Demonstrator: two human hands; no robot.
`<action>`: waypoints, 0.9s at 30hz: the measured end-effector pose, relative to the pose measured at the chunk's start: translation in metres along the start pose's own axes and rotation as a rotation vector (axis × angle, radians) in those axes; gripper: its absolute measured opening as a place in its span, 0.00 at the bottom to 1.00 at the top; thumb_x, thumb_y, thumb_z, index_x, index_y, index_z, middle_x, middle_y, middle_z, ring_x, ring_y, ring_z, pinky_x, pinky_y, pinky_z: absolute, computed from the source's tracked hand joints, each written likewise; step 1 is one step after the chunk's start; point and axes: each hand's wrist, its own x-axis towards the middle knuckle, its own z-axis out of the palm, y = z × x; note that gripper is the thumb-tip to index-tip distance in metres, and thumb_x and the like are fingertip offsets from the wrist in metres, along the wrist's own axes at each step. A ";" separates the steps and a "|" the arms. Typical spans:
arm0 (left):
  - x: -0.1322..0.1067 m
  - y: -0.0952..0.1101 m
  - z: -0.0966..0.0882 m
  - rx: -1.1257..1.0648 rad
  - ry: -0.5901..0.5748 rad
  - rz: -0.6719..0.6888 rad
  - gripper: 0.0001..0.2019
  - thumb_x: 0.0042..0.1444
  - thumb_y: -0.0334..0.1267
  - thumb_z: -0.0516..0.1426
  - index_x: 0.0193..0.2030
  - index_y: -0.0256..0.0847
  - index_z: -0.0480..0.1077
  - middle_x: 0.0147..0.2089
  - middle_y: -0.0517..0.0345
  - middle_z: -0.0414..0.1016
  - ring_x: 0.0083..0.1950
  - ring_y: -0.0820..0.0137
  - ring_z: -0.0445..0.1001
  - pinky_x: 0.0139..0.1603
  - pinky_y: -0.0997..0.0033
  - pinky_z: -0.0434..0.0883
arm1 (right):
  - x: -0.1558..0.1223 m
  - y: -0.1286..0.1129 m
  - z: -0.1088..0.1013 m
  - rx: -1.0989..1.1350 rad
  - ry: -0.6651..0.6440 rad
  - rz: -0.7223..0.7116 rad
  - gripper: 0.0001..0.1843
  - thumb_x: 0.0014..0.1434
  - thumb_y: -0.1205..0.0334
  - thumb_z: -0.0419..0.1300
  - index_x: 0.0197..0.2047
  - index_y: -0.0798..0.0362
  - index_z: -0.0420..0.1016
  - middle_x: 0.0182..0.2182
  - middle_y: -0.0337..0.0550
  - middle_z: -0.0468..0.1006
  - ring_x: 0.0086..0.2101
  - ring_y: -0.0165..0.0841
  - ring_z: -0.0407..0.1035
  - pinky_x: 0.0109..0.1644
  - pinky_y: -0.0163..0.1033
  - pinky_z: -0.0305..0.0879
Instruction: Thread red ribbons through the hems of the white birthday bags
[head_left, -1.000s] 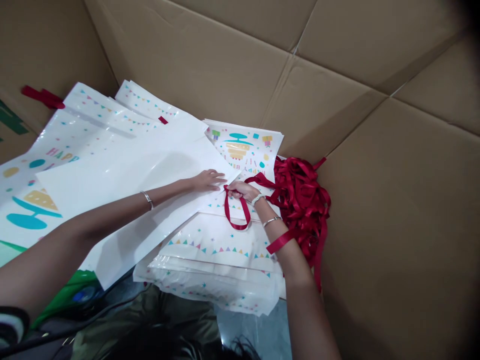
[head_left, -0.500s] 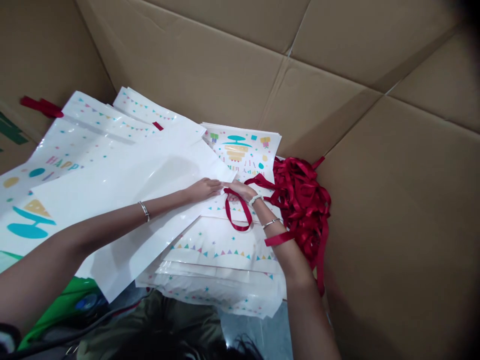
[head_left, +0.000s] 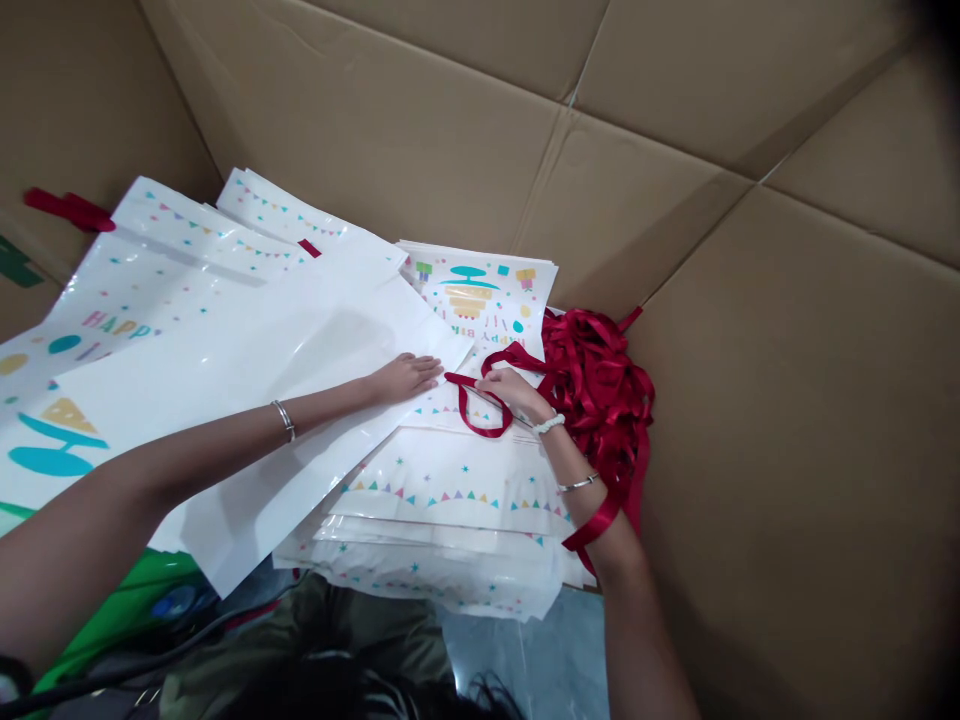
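Observation:
My left hand [head_left: 411,378] lies flat, fingers stretched out, near the right corner of a large white sheet [head_left: 262,370] whose upper face is blank. Just beyond its fingertips, a red ribbon [head_left: 463,380] runs from the sheet's corner to my right hand [head_left: 514,390]. The fingers of that hand are closed in a pinch on the ribbon, and a loop hangs below them. Whether the ribbon passes through a hole in the sheet is too small to tell. Another length of red ribbon crosses my right forearm.
A tangled heap of red ribbon [head_left: 600,385] lies at the right. Party-printed sheets [head_left: 450,480] are stacked under and beside the blank-faced one. Tall cardboard walls [head_left: 390,120] stand behind and to the right. Something green [head_left: 112,610] is at the lower left.
My right hand has drawn away to the right from the sheet's corner, pulling the red ribbon along. My left hand has stayed on the sheet, its fingers now lying flat.

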 end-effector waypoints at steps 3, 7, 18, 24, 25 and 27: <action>0.000 0.001 -0.001 -0.011 -0.006 -0.006 0.27 0.77 0.48 0.39 0.69 0.41 0.69 0.72 0.45 0.69 0.72 0.59 0.66 0.66 0.56 0.64 | -0.013 0.007 -0.009 0.040 0.001 0.000 0.23 0.68 0.44 0.63 0.39 0.59 0.79 0.37 0.45 0.79 0.38 0.34 0.73 0.45 0.38 0.72; -0.001 0.002 -0.002 -0.023 0.009 -0.009 0.28 0.77 0.49 0.38 0.68 0.39 0.70 0.71 0.44 0.69 0.72 0.59 0.67 0.66 0.55 0.64 | -0.027 0.021 -0.030 0.230 0.039 -0.034 0.27 0.59 0.37 0.67 0.28 0.55 0.76 0.30 0.45 0.78 0.35 0.34 0.72 0.46 0.38 0.69; -0.001 0.002 -0.002 -0.027 0.020 -0.028 0.27 0.77 0.49 0.39 0.67 0.42 0.71 0.70 0.47 0.70 0.72 0.62 0.67 0.66 0.57 0.63 | -0.048 0.026 -0.065 0.284 0.194 -0.193 0.21 0.55 0.42 0.72 0.30 0.53 0.76 0.29 0.39 0.74 0.33 0.31 0.66 0.45 0.37 0.65; -0.001 0.002 -0.002 -0.035 0.015 -0.027 0.26 0.77 0.48 0.39 0.68 0.43 0.70 0.71 0.48 0.70 0.72 0.61 0.67 0.68 0.57 0.62 | -0.051 0.007 -0.071 0.016 0.251 -0.237 0.21 0.57 0.42 0.68 0.30 0.53 0.77 0.28 0.42 0.75 0.33 0.33 0.66 0.43 0.39 0.64; -0.001 0.002 -0.002 -0.038 0.014 -0.033 0.26 0.77 0.48 0.39 0.68 0.44 0.70 0.71 0.48 0.70 0.72 0.61 0.67 0.68 0.56 0.62 | -0.052 0.009 -0.071 0.025 0.246 -0.206 0.22 0.58 0.41 0.67 0.31 0.53 0.77 0.27 0.42 0.74 0.32 0.33 0.65 0.40 0.39 0.64; -0.001 0.003 -0.002 -0.044 0.011 -0.045 0.26 0.76 0.48 0.39 0.68 0.44 0.70 0.71 0.48 0.70 0.72 0.61 0.67 0.68 0.56 0.62 | -0.056 0.018 -0.070 0.050 0.249 -0.139 0.23 0.58 0.40 0.66 0.31 0.53 0.76 0.27 0.42 0.73 0.30 0.32 0.65 0.38 0.38 0.64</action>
